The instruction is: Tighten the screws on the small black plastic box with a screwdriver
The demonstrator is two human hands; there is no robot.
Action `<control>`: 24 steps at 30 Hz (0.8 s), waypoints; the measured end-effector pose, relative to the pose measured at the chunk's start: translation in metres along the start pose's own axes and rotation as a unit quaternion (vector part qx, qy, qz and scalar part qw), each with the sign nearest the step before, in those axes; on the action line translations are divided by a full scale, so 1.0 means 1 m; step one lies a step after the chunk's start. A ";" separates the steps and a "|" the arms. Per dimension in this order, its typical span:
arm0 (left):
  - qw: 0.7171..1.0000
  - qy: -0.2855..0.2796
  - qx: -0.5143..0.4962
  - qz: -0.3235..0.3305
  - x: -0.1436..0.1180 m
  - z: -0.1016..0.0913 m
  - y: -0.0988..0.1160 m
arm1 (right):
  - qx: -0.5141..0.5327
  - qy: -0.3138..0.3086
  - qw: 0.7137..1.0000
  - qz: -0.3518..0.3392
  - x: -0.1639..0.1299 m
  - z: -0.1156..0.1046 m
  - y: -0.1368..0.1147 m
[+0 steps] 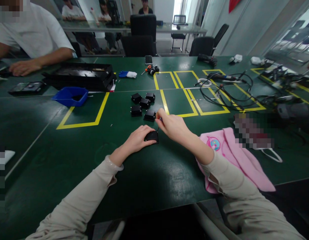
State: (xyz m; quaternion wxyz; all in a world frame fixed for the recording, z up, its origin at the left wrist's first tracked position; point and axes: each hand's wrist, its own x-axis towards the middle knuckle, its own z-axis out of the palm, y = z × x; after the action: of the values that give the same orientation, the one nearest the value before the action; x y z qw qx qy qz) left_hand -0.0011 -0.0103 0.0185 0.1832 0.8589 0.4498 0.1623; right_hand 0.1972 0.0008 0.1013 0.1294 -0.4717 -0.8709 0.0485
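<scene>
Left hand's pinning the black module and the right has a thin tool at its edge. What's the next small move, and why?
Probably keep the left hand pressing the black module flat and work the thin tool in the right hand at its corner: the tip already meets that edge, and five similar modules wait behind.

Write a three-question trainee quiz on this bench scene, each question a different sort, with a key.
1. True or false: the left hand presses a small black box onto the green table.
2. How many loose black boxes lie in the cluster beyond the hands?
3. Which lies beside the right hand's forearm? A) blue tray B) pink cloth C) cable bundle

Key: 1 true; 2 five; 3 B. The right hand pinches a thin tool at the box's edge.
</scene>
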 end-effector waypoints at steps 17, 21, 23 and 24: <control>1.000 0.003 -0.015 0.006 0.015 0.008 0.008 | 0.001 -0.013 1.000 -0.011 0.000 -0.014 0.013; 1.000 0.003 -0.018 0.007 0.017 0.009 0.009 | -0.011 -0.016 1.000 -0.011 0.000 -0.015 0.016; 1.000 0.001 -0.016 0.007 0.019 0.009 0.009 | -0.015 -0.017 1.000 -0.012 0.001 -0.014 0.017; 1.000 -0.001 -0.014 0.007 0.019 0.009 0.009 | -0.014 -0.017 1.000 -0.012 0.001 -0.014 0.017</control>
State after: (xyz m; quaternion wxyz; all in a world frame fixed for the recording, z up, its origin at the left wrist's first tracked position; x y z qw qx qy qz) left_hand 0.0197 -0.0007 0.0171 0.1946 0.8594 0.4415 0.1695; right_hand 0.2146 0.0101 0.1116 0.1088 -0.4622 -0.8791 0.0424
